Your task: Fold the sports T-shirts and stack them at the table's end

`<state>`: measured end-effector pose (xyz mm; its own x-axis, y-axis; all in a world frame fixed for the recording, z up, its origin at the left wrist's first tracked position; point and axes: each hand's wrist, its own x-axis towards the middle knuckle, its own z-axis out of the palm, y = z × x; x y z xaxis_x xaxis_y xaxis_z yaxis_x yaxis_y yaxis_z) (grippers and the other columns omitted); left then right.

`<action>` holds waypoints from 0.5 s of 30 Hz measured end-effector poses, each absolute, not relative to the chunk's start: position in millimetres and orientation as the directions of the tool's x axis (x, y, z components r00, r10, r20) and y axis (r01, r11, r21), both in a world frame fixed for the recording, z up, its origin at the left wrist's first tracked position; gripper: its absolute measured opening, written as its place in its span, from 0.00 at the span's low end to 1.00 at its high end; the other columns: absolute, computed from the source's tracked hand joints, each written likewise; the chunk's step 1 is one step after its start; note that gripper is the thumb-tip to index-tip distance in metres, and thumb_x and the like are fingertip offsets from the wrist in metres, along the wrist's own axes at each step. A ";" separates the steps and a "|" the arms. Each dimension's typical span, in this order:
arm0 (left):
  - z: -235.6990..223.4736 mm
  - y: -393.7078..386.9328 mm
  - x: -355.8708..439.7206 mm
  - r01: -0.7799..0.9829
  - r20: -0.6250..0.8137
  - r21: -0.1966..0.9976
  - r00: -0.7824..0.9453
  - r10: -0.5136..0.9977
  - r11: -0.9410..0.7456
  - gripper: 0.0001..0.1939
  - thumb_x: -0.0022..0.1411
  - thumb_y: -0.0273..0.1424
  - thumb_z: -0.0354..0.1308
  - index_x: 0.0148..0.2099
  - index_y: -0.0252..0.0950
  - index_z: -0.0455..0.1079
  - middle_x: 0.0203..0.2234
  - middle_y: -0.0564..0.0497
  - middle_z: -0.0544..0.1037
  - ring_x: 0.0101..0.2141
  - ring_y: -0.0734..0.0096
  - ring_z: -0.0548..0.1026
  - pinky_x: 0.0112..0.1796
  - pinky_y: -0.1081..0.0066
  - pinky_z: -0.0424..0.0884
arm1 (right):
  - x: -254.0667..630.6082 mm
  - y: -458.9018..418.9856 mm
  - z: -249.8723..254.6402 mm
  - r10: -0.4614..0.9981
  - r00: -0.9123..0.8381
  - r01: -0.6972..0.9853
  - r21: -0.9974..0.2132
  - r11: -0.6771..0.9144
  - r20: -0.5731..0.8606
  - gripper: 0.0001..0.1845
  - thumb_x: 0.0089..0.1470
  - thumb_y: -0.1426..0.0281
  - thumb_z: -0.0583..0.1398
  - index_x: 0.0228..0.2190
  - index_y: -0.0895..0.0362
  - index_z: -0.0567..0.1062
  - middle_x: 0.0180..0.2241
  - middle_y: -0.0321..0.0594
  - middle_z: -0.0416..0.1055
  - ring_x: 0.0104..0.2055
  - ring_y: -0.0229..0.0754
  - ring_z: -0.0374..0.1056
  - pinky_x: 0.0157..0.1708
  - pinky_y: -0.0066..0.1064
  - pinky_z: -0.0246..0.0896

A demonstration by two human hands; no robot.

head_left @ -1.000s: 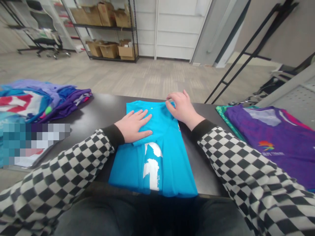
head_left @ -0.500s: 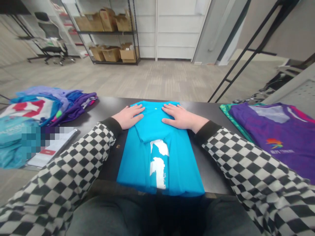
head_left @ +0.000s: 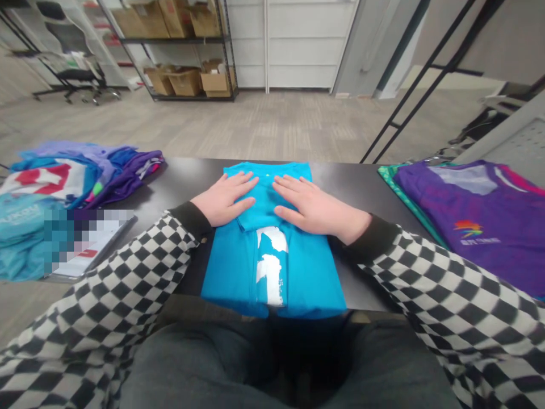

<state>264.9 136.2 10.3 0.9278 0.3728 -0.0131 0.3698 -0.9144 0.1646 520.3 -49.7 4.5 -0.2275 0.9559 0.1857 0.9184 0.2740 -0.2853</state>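
Note:
A bright blue T-shirt [head_left: 310, 272] lies on the dark table in front of me, its sides and sleeves folded inward, with a white print showing down the middle. Its near edge reaches the table's front edge. My left hand [head_left: 225, 197] rests flat on the upper left of the shirt, fingers stretched out. On the upper right lies my right hand [head_left: 309, 205], also flat, with fingers extended. Both palms press on the cloth without gripping it. Parts of the folded sleeves are hidden under the hands.
Loose coloured shirts [head_left: 76, 176] are heaped at the table's left, beside a flat pale object [head_left: 91, 250], partly pixelated. On the right, a purple shirt [head_left: 447, 210] lies flat over a green one [head_left: 389, 176]. A shelf [head_left: 179, 41] with cardboard boxes stands beyond the table [head_left: 187, 176].
Both hands have slid slightly inward over the shirt and closer together. The whole view has shifted a little, so the scene sits higher. The shirt stays folded in the same shape.

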 end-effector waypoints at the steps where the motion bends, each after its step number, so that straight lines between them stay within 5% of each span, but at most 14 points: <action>1: 8.7 132.3 264.4 0.372 -0.057 0.146 0.928 0.368 -0.917 0.42 0.84 0.54 0.42 0.88 0.39 0.51 0.86 0.39 0.49 0.84 0.40 0.48 0.80 0.35 0.44 | 517.4 -54.9 0.0 0.960 -0.235 0.916 -0.298 0.270 0.150 0.46 0.78 0.41 0.53 0.81 0.55 0.62 0.83 0.54 0.53 0.85 0.69 0.48 0.82 0.70 0.41; 8: -1.2 134.6 269.2 0.380 -0.092 0.122 0.924 0.370 -0.917 0.44 0.83 0.57 0.46 0.89 0.41 0.49 0.86 0.40 0.47 0.84 0.38 0.48 0.80 0.36 0.44 | 535.1 -49.8 -22.6 0.959 -0.269 0.897 -0.341 0.283 0.086 0.51 0.75 0.36 0.55 0.83 0.52 0.58 0.84 0.50 0.47 0.86 0.71 0.44 0.83 0.71 0.36; 15: -5.2 152.9 280.3 0.373 0.102 0.295 0.903 0.417 -0.880 0.39 0.82 0.49 0.52 0.85 0.36 0.61 0.83 0.35 0.59 0.83 0.38 0.52 0.79 0.32 0.43 | 544.3 -35.9 -10.6 0.972 -0.203 0.869 -0.436 0.233 0.114 0.47 0.73 0.41 0.60 0.79 0.56 0.68 0.82 0.54 0.55 0.85 0.70 0.49 0.82 0.73 0.35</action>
<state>280.3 152.9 -5.2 0.9031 0.4170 0.1024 0.3729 -0.8799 0.2945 544.3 -35.9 -10.6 -0.2033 0.9724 0.1143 0.8694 0.2330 -0.4358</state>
